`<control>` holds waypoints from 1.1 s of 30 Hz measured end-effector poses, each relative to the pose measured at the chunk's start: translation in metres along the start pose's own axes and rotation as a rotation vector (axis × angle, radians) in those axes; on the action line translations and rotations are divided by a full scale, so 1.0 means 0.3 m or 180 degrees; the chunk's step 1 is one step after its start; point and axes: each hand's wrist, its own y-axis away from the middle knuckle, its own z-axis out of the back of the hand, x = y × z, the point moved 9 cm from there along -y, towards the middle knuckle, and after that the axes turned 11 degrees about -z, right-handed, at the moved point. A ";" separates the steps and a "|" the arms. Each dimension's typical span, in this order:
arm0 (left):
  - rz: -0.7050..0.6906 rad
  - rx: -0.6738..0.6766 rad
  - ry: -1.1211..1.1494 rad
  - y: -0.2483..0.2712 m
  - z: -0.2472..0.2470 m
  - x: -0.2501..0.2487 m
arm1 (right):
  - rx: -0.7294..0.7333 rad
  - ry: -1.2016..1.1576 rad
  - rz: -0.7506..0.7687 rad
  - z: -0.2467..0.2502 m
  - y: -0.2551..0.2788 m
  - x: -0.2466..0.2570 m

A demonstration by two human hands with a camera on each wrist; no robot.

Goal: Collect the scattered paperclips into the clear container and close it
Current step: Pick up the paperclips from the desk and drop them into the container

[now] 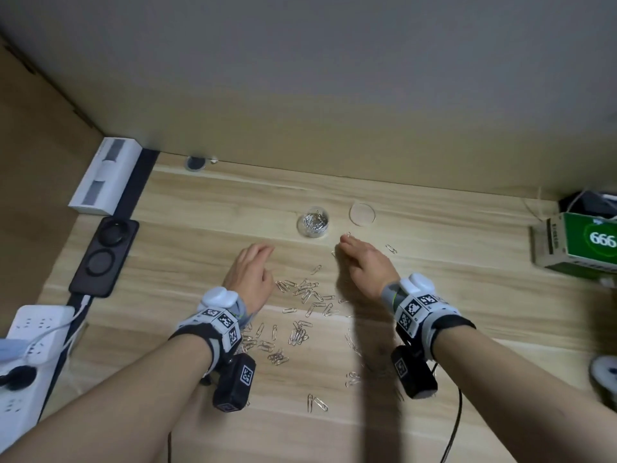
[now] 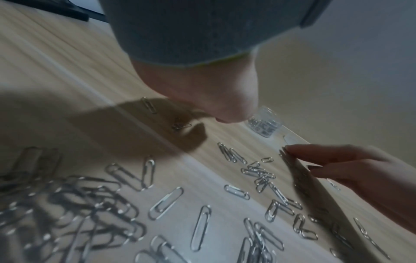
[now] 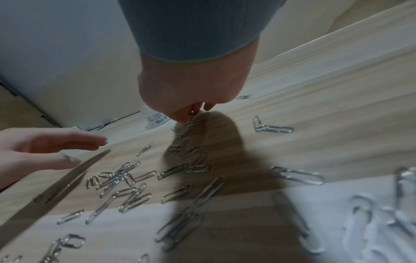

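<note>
The clear container (image 1: 313, 223) stands uncapped on the wooden desk (image 1: 450, 295), with several paperclips inside; its round clear lid (image 1: 362, 213) lies to its right. Many silver paperclips (image 1: 303, 294) lie scattered between my wrists and nearer the desk's front. My right hand (image 1: 345, 242) is just right of the container and pinches a paperclip (image 3: 191, 115) at its fingertips. My left hand (image 1: 262, 257) hovers palm down, left of the container, with straight fingers (image 3: 90, 142) that hold nothing. The container (image 2: 263, 124) shows past my left palm.
A black phone (image 1: 103, 259) lies at the left, with a white power strip (image 1: 30, 345) nearer and a white box (image 1: 103, 175) behind it. A green carton (image 1: 581, 242) sits at the right edge. The wall runs close behind the container.
</note>
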 end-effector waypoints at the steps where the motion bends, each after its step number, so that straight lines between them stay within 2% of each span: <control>1: 0.0007 0.0046 -0.0022 0.010 -0.007 -0.001 | 0.0059 -0.0014 -0.0011 0.006 0.012 -0.009; 5: 0.0005 0.0278 0.0053 0.038 -0.050 -0.035 | -0.0011 -0.0701 -0.0467 0.030 0.055 -0.074; 8: -0.0125 0.0399 0.0051 0.028 -0.083 -0.086 | -0.0499 -0.1171 -0.0828 0.099 0.081 -0.144; 10: -0.0206 0.0368 0.0072 0.013 -0.094 -0.118 | -0.0661 -0.0927 -0.0857 0.135 0.093 -0.188; 13: -0.0199 0.0297 0.0035 0.013 -0.101 -0.126 | -0.0431 -0.0579 -0.0981 0.101 0.099 -0.236; 16: -0.0003 0.0294 -0.0133 0.047 -0.095 -0.095 | -0.0330 -0.0544 -0.0834 0.038 0.089 -0.215; 25: 0.0808 0.0175 -0.0337 0.233 -0.001 0.123 | -0.0138 -0.0622 -0.0084 -0.166 0.065 0.028; 28: 0.0754 0.0212 -0.0190 0.264 -0.017 0.126 | -0.0061 -0.0716 0.0093 -0.194 0.099 0.069; 33: 0.0397 0.0335 -0.0098 0.216 -0.090 0.011 | 0.0061 -0.0954 -0.0108 -0.186 0.187 0.021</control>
